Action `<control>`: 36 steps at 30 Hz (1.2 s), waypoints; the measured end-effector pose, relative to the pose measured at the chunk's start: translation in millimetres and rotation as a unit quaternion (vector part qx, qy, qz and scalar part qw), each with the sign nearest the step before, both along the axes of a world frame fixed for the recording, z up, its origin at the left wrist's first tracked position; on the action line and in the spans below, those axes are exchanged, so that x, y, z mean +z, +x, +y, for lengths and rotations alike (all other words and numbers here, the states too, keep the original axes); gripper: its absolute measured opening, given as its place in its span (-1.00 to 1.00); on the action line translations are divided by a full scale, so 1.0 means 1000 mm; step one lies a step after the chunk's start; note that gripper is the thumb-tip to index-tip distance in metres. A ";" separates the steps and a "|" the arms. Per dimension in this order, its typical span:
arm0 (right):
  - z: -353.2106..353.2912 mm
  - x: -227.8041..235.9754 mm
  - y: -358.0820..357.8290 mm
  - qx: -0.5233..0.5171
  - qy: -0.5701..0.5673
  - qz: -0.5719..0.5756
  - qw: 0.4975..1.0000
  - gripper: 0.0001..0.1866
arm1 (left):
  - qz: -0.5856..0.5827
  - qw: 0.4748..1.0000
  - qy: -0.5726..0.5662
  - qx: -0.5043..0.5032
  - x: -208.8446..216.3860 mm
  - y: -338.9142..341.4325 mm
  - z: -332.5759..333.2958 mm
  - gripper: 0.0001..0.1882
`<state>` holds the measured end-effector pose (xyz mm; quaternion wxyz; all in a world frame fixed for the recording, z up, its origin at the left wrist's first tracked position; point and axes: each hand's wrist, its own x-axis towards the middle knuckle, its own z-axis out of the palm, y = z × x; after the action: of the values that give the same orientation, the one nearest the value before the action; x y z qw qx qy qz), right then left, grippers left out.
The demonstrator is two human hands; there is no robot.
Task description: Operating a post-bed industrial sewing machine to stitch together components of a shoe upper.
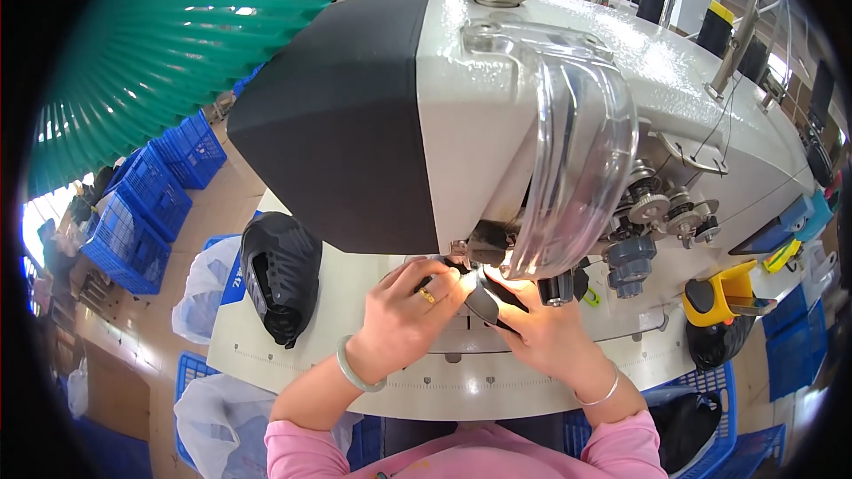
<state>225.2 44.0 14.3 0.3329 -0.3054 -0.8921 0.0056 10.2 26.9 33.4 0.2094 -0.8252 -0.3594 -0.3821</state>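
A dark shoe piece [482, 303] with a grey face lies on the bed under the needle area of a white sewing machine [484, 124]. My left hand [404, 315], with a gold ring and a pale bangle at its wrist, pinches the piece's left edge close to the needle bar [459, 251]. From the other side my right hand [550, 333], with a thin bangle, grips the same piece, its thumb and fingers on either side of a dark edge. Both sets of fingertips sit partly behind the machine's lower parts, and the stitching point is hidden. A black shoe upper [282, 279] rests on the table to the left.
A clear plastic guard [581, 142] and tension knobs [630, 262] stand just beyond my right hand. At the right lies a yellow-and-black holder [723, 295]. Blue crates [129, 244] line the left floor. A green ribbed shade [186, 44] hangs at the upper left.
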 end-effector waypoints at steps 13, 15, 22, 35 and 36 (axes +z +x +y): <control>0.009 -0.017 -0.004 -0.002 0.056 0.011 0.998 -0.75 | 0.026 0.999 -0.009 0.028 0.005 0.005 -0.003 -0.65; 0.010 -0.020 -0.004 0.012 0.059 0.021 0.998 -0.75 | 0.020 0.999 -0.009 0.030 0.001 0.006 -0.007 -0.65; 0.013 -0.020 -0.008 0.005 0.090 0.061 0.994 -0.54 | -0.190 0.968 -0.163 -0.009 -0.004 -0.006 0.007 -0.71; 0.014 -0.026 -0.006 -0.013 0.081 0.052 0.995 -0.60 | -0.018 0.999 -0.008 0.033 -0.006 0.007 -0.007 -0.64; 0.014 -0.027 -0.006 -0.013 0.081 0.052 0.995 -0.60 | -0.016 0.999 -0.011 0.030 -0.006 0.007 -0.006 -0.63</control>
<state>218.8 57.9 -12.2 0.4029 -0.2883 -0.8669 -0.0555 17.0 20.5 27.7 0.2064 -0.8099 -0.3917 -0.3847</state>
